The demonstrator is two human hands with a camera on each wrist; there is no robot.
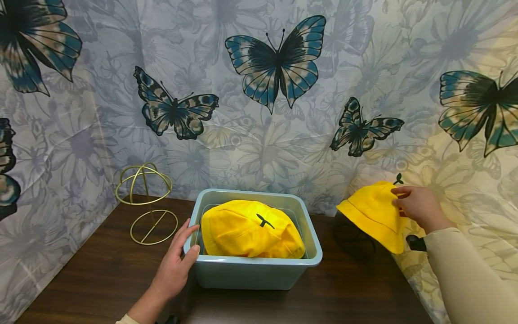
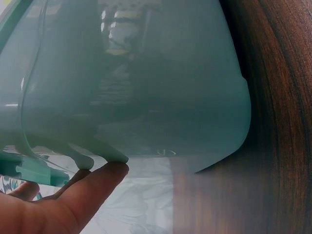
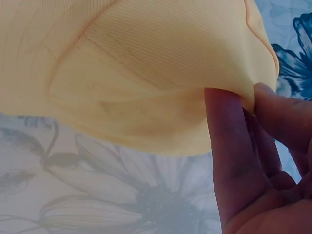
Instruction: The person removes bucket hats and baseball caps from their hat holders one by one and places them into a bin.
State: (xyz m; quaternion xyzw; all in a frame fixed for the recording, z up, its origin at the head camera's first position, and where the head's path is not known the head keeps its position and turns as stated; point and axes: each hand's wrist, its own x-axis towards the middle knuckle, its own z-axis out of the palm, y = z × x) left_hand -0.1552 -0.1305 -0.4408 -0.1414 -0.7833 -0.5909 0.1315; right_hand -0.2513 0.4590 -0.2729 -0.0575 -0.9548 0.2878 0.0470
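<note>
My right hand (image 1: 425, 208) pinches a yellow bucket hat (image 1: 374, 211) near its top, beside a small dark green sprout on the crown. The hat hangs tilted, brim toward the lower left, above a black wire stand (image 1: 354, 240). Thumb and fingers (image 3: 226, 141) grip the cloth in the right wrist view. My left hand (image 1: 171, 265) rests at the left rim of a blue-green plastic bin (image 1: 251, 273), its extended fingers (image 2: 92, 195) touching the outer wall in the left wrist view. Inside the bin lies another yellow hat (image 1: 238, 229) with a dark sprout on it.
A gold wire hat stand (image 1: 154, 243) stands bare at the back left of the dark wooden table (image 1: 93, 270). Behind the table hangs a cloth (image 1: 263, 153) printed with butterflies and flowers. The table's right edge runs just under the raised hat.
</note>
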